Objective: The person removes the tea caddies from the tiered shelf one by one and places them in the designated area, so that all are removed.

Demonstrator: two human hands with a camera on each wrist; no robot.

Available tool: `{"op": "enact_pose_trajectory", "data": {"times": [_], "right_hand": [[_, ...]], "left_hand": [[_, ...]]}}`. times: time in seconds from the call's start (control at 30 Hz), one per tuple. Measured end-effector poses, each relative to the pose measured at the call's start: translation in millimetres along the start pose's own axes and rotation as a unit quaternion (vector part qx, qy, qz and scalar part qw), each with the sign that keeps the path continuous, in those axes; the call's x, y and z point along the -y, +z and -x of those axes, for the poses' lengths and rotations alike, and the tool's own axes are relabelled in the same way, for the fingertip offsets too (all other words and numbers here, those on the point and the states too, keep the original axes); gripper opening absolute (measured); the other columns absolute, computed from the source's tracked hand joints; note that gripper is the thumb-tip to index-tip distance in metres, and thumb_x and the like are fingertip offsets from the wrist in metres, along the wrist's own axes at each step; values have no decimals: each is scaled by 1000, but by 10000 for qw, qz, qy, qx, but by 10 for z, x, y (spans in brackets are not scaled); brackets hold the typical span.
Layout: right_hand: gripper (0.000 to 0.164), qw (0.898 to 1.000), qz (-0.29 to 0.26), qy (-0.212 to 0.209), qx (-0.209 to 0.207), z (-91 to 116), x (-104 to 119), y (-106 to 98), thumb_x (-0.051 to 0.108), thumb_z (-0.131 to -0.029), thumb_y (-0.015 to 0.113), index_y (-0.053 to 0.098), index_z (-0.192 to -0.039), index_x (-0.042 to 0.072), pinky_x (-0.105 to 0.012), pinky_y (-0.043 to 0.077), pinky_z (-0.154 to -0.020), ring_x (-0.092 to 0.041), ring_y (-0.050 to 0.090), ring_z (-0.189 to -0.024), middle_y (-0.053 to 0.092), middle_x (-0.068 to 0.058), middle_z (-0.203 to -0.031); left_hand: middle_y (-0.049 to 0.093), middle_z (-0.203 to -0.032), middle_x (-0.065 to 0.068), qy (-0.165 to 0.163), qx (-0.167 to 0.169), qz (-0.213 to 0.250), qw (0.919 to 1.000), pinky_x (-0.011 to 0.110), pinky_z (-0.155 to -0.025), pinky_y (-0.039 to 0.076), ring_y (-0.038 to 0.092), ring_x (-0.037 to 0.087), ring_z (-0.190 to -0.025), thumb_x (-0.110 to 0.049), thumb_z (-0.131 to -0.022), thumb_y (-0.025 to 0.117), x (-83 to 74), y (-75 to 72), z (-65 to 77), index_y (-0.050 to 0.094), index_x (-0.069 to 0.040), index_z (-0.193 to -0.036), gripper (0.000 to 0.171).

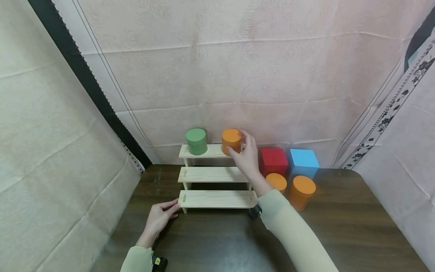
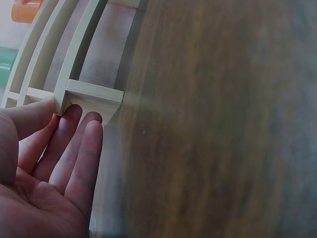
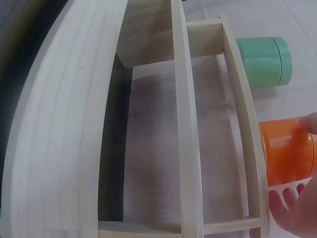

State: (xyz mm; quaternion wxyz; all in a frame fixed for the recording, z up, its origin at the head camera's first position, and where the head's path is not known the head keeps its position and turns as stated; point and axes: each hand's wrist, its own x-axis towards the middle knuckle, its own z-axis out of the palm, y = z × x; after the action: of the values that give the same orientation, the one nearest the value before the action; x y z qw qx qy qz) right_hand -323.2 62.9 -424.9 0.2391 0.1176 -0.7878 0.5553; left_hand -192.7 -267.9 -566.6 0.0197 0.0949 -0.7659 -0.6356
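A three-tier pale wooden stand (image 1: 217,199) rises in steps on the table. My left hand (image 1: 161,217) pinches the left end of its lowest tier; in the left wrist view the thumb (image 2: 37,116) lies on the board's edge and the other fingers reach beneath. On the top tier, toward the right, stands an orange cylindrical canister (image 1: 231,142). My right hand (image 1: 246,156) grips it from the right side, thumb and fingers on opposite sides, as the right wrist view also shows. A green canister (image 1: 196,142) stands upright on the same tier, further left.
Right of the stand are a red box (image 1: 273,161) and a light-blue box (image 1: 303,162). Nearer to me stand two more orange canisters, one (image 1: 301,192) in full view, the other (image 1: 276,181) partly behind my right arm. A pale cloth wall (image 1: 238,75) closes off the dark wooden table (image 1: 353,226).
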Motion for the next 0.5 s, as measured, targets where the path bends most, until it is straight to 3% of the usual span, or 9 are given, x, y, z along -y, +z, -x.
{"op": "enact_pose_trajectory", "data": {"times": [0.5], "right_hand": [[70, 9995, -7, 314, 107, -16, 21, 34, 23, -91, 90, 55, -151, 19, -54, 51, -107, -28, 54, -127, 54, -9, -147]], "left_hand": [[70, -136, 17, -6, 6, 21, 10000, 34, -82, 67, 75, 24, -109, -10, -98, 80, 5, -3, -8, 77, -2, -128, 31]]}}
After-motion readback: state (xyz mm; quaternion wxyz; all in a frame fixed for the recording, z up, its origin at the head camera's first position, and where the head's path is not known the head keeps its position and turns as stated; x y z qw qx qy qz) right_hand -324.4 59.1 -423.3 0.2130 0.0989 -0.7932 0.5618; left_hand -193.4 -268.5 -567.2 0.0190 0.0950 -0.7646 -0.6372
